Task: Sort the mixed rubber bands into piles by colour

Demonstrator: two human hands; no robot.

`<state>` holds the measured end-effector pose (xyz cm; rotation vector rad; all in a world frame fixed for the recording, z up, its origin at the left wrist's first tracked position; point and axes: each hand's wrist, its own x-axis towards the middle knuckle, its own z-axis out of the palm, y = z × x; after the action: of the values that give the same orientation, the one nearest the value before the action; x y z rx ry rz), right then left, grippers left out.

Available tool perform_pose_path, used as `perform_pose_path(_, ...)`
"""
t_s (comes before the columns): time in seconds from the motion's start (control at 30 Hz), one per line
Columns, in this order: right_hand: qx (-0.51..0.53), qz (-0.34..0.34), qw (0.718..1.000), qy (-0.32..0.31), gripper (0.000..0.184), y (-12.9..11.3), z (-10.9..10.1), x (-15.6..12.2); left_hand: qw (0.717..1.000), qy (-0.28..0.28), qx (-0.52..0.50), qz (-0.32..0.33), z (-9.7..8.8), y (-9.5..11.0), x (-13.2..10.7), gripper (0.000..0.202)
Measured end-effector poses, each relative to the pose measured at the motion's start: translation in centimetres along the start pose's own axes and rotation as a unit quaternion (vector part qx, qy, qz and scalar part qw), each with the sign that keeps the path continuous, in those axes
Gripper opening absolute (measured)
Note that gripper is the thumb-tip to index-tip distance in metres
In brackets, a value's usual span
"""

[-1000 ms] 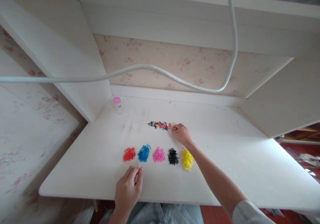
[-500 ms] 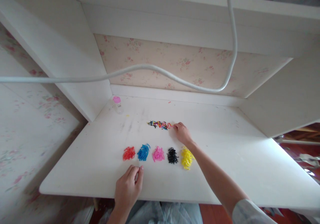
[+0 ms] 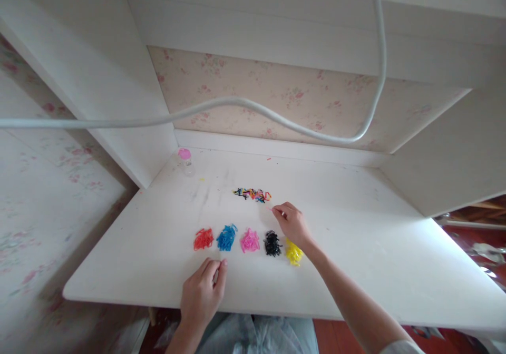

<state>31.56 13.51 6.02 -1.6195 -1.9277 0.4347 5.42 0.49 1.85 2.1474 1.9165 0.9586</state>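
Observation:
Small rubber bands lie on the white table in separate heaps: a red heap [image 3: 203, 239], a blue heap [image 3: 226, 238], a pink heap [image 3: 250, 241], a black heap [image 3: 272, 244] and a yellow heap [image 3: 293, 253]. Behind them is a mixed-colour pile of bands [image 3: 253, 194]. My right hand [image 3: 291, 221] is pinched just right of and nearer than this pile; a faint thin bit shows at its fingertips, too small to name. Close to the front edge, below the red and blue heaps, my left hand [image 3: 203, 291] has thumb and fingers pressed together; what they hold, if anything, is hidden.
A clear jar with a pink lid [image 3: 185, 161] stands at the table's back left corner. In front of the view, a white cable [image 3: 237, 102] runs across. White panels and a flowered wall bound the table [image 3: 356, 269] at the back and sides.
My right hand has drawn back from the mixed pile, toward me and slightly right. A red band at the pile's right end is now apart from its fingers. My left hand has stayed put.

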Motion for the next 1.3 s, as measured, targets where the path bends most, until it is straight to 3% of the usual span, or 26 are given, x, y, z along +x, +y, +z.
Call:
perform_pose_path(0.2,-0.037,-0.064,0.993,-0.091,0.029,-4.1,0.5,-4.1,1.0,-0.002,0.005,-0.001,0.0,0.2,0.2,0.027)
perform_pose_path(0.43,-0.114,-0.086,0.978,-0.15,0.031,-5.0,1.1,-4.6,1.0,-0.008,0.007,0.004,0.0,0.0,0.0,0.025)
perform_pose_path(0.57,-0.097,-0.057,0.987,-0.114,0.031,-4.3,0.2,-3.4,1.0,-0.011,0.006,0.002,0.2,-0.1,0.0,0.026)
perform_pose_path(0.7,-0.121,0.015,0.991,-0.061,0.03,-2.6,-0.6,-0.4,1.0,-0.012,0.009,0.001,0.2,-0.1,0.0,0.026)
perform_pose_path(0.87,-0.201,0.079,0.971,-0.101,0.029,-0.5,0.0,3.2,1.0,-0.003,0.016,0.009,0.1,0.0,-0.1,0.026)
perform_pose_path(1.3,-0.256,0.042,0.957,-0.132,0.038,0.4,1.5,5.1,0.999,-0.002,0.035,0.016,0.1,0.1,0.0,0.025)
